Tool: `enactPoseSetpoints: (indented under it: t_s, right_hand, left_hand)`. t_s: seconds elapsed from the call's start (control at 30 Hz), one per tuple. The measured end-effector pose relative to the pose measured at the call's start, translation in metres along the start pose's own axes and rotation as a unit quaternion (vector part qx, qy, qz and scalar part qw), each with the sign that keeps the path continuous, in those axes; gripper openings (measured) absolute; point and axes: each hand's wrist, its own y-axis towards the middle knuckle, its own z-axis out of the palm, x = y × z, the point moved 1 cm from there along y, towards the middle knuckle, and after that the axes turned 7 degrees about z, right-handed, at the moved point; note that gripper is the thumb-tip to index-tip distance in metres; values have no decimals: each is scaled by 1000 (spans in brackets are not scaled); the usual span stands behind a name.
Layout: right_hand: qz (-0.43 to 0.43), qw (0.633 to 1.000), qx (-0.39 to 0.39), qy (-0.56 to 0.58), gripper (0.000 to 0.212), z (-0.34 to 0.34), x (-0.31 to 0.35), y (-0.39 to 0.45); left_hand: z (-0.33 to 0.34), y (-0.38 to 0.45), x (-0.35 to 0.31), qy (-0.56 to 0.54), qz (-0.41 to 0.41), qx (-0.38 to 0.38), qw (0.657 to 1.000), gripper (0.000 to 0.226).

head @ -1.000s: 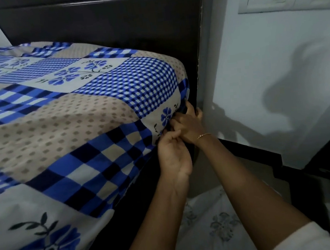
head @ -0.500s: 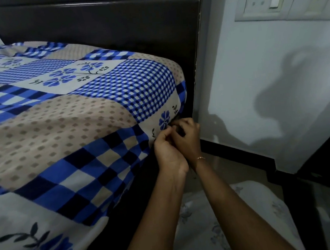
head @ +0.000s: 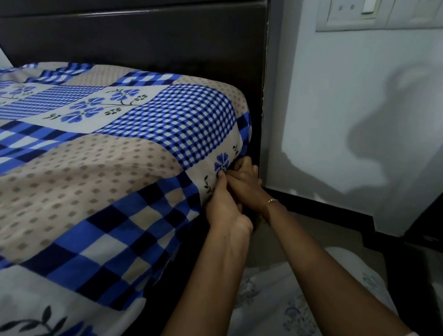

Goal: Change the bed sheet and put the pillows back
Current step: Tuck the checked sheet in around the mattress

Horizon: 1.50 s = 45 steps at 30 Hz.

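At the bed's head corner beside the dark headboard (head: 132,38), the blue patchwork bed sheet (head: 111,162) lies spread over the mattress, its edge bunched where both hands meet. It looks soft, light and limp, best taken by the hem. The left hand (head: 225,208) pinches the fabric closed; the right hand (head: 246,181) curls shut on the corner. No pillows are in view.
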Motion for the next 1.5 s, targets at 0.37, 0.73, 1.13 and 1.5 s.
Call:
enactPoseSetpoints:
  t_s: [0.37, 0.73, 1.13, 1.5]
  right_hand:
    - [42, 900, -178, 396, 21, -8, -29, 0]
    - [-62, 960, -177, -207, 36, -8, -36, 45]
    - [-123, 923, -361, 52, 26, -51, 13, 0]
    - [-286, 897, -324, -92, 22, -68, 89, 85]
  left_hand:
    - [3, 6, 17, 24, 54, 75, 995, 23]
    - [12, 21, 26, 111, 68, 125, 984, 39]
    - [29, -18, -13, 535, 572, 101, 613, 25]
    - [103, 2, -126, 653, 493, 2, 575, 27]
